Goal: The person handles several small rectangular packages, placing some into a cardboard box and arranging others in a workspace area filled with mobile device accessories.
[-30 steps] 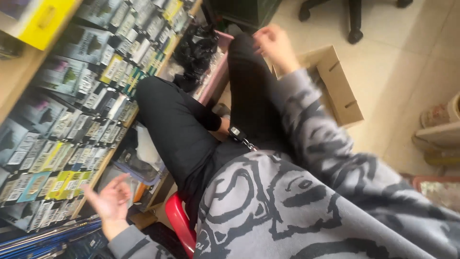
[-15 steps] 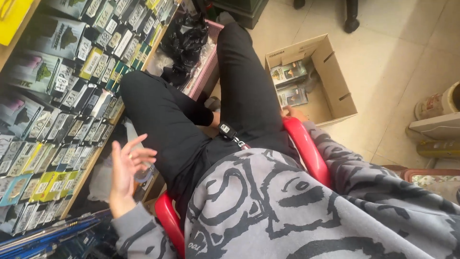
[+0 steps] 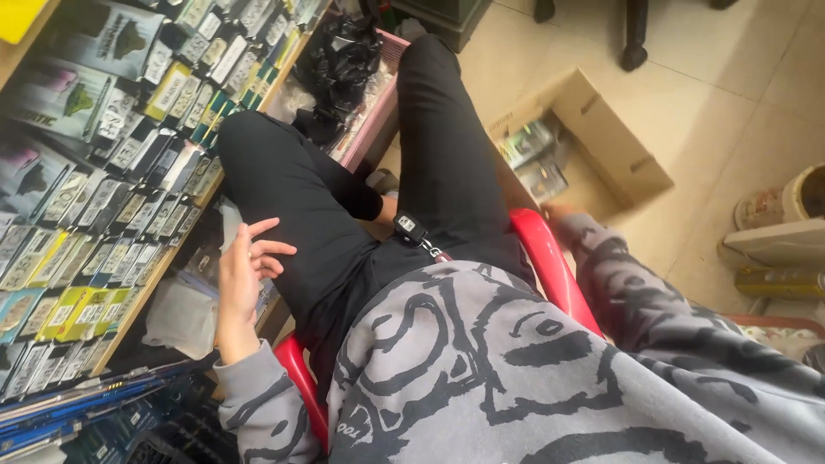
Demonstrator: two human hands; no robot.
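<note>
I sit on a red plastic chair in black trousers and a grey patterned sweatshirt. My left hand is raised beside my left thigh, palm up, fingers loosely spread, holding nothing. It hovers close to a slanted display rack of small packaged items. My right arm reaches down behind the chair's right side toward an open cardboard box with packets inside. Only a sliver of my right hand shows past the chair's edge, so its fingers are hidden. A small black key fob hangs at my waist.
A pink tray with black bundled items stands ahead between my knees. Chair legs on castors stand on the tiled floor farther off. Jars and a cream container sit at the right. Blue boxes lie at the lower left.
My right hand has come down from the box's far side to behind the chair. My left hand has risen from low beside the rack to beside my thigh.
</note>
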